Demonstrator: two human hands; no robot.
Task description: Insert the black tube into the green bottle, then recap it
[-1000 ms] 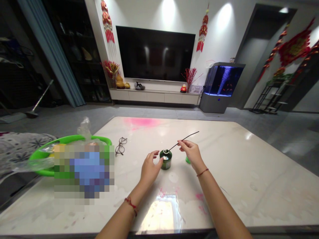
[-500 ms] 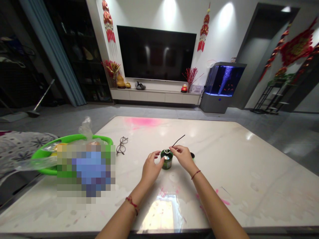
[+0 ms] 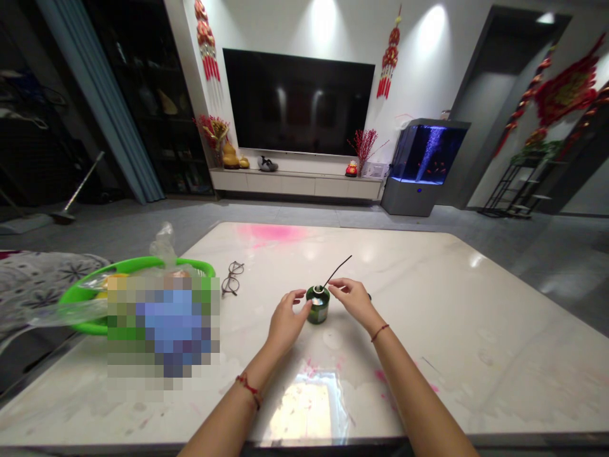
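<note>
A small green glass bottle [image 3: 318, 306] with a pale neck ring stands upright on the marble table [image 3: 428, 279]. From its mouth a thin black stick [image 3: 339, 269] leans up to the right. My left hand [image 3: 289, 317] is at the bottle's left side, fingers apart, its thumb by the glass. Just right of the stick is my right hand [image 3: 351, 297], fingers apart and holding nothing. A small dark object, mostly hidden, shows behind my right hand.
Eyeglasses [image 3: 233, 279] lie left of the bottle. A green basket [image 3: 71, 298] with plastic bags is at the table's left, partly pixelated. Pink stains mark the tabletop. Beyond are a low cabinet [image 3: 297, 184], a television and an aquarium [image 3: 425, 155].
My right hand has let go of the stick and moved slightly right. The stick now rests in the bottle's mouth. The dark object behind my right hand is more hidden.
</note>
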